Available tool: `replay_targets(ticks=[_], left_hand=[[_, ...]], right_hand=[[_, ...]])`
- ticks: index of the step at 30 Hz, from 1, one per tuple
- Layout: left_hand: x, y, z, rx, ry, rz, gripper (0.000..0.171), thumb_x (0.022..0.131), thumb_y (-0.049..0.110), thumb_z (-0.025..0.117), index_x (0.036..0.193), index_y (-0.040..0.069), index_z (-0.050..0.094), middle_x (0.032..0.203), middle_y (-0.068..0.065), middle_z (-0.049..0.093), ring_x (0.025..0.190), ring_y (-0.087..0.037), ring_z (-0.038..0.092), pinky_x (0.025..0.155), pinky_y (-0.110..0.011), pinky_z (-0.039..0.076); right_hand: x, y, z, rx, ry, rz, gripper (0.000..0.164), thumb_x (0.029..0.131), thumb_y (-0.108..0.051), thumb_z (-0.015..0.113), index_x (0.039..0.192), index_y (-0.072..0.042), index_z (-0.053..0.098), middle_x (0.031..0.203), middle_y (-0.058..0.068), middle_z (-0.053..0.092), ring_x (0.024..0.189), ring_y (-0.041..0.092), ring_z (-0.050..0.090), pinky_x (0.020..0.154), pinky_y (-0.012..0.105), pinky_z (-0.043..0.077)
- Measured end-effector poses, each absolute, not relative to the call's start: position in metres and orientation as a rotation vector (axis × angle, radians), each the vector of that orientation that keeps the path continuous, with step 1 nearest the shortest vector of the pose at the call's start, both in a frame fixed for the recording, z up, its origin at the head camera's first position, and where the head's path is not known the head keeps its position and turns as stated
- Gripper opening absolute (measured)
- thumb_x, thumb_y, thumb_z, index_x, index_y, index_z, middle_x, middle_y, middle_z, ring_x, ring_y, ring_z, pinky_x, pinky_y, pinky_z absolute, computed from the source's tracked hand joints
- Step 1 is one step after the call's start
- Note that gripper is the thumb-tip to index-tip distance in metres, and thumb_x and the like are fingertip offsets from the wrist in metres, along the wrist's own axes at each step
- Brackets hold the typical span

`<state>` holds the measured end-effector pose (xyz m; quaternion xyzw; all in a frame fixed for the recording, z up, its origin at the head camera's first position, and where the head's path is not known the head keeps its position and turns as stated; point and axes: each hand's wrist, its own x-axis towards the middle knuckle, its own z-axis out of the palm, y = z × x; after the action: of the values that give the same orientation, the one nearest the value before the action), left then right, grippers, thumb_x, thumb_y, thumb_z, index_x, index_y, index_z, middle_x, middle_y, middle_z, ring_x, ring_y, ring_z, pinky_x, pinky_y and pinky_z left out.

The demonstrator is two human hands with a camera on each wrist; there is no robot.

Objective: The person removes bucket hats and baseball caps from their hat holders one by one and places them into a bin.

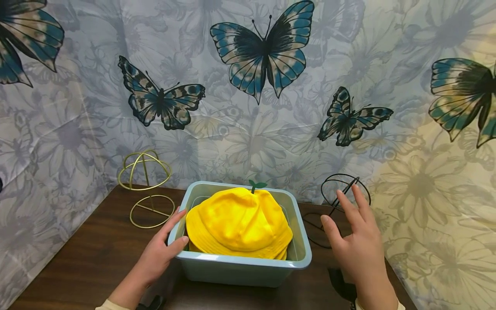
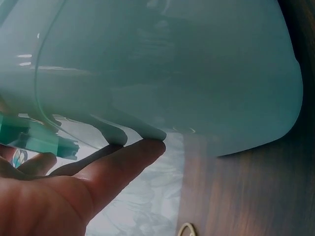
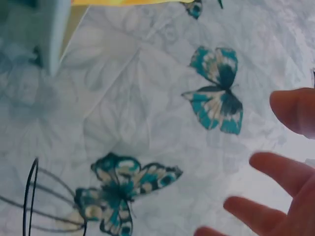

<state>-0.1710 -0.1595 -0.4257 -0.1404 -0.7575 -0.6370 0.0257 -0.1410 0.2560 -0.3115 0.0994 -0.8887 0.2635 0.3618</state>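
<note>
A light blue-grey plastic bin stands on the brown table. Yellow hats fill it, the top one with a green sprout on its crown; how many lie beneath is hidden. My left hand holds the bin's left rim, thumb over the edge. In the left wrist view, the fingers touch the bin's outer wall. To the right of the bin, my right hand is raised in the air with fingers spread, holding nothing. The right wrist view shows its fingertips apart from everything.
A gold wire stand is at the back left of the table. Behind my right hand stands a black wire stand, partly hidden. A butterfly-print cloth hangs around the table's back and sides.
</note>
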Motion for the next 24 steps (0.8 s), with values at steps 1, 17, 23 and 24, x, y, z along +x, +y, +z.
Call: replay_targets(ticks=[1,17,23,24], left_hand=[[-0.171,-0.16,-0.426,-0.434,-2.342,-1.968,0.062,0.099,0.016,0.058,0.156,0.01,0.033,0.165,-0.008,0.01,0.148,-0.036,0.007,0.108,-0.047,0.026],[-0.172,-0.162,-0.425,-0.467,-2.352,-1.937,0.062,0.1,0.016,0.057,0.156,0.01,0.032,0.165,-0.011,0.008,0.147,-0.04,0.007,0.107,-0.067,0.018],[-0.17,-0.167,-0.413,-0.459,-2.494,-1.716,0.061,0.1,0.027,0.059,0.155,0.012,0.036,0.165,-0.009,0.011,0.147,-0.043,0.011,0.103,-0.072,0.022],[-0.169,-0.168,-0.411,-0.457,-2.528,-1.667,0.062,0.1,0.029,0.059,0.155,0.012,0.036,0.165,-0.009,0.011,0.146,-0.044,0.012,0.102,-0.072,0.024]], right_hand=[[-0.139,0.256,-0.314,0.233,-2.268,0.668,0.066,0.088,-0.026,0.076,0.148,-0.012,0.05,0.162,0.007,0.024,0.141,0.044,0.03,0.101,0.069,0.028],[-0.14,0.252,-0.354,-0.101,-2.455,0.414,0.08,0.098,-0.059,0.048,0.161,-0.02,0.018,0.164,0.02,-0.005,0.143,0.049,-0.016,0.1,0.076,-0.012],[-0.145,0.249,-0.357,-0.218,-2.644,0.41,0.084,0.098,-0.065,0.04,0.161,-0.017,0.013,0.162,0.024,-0.012,0.139,0.049,-0.026,0.095,0.076,-0.02],[-0.146,0.249,-0.357,-0.236,-2.675,0.415,0.085,0.098,-0.067,0.039,0.161,-0.017,0.012,0.161,0.024,-0.014,0.138,0.049,-0.028,0.094,0.076,-0.021]])
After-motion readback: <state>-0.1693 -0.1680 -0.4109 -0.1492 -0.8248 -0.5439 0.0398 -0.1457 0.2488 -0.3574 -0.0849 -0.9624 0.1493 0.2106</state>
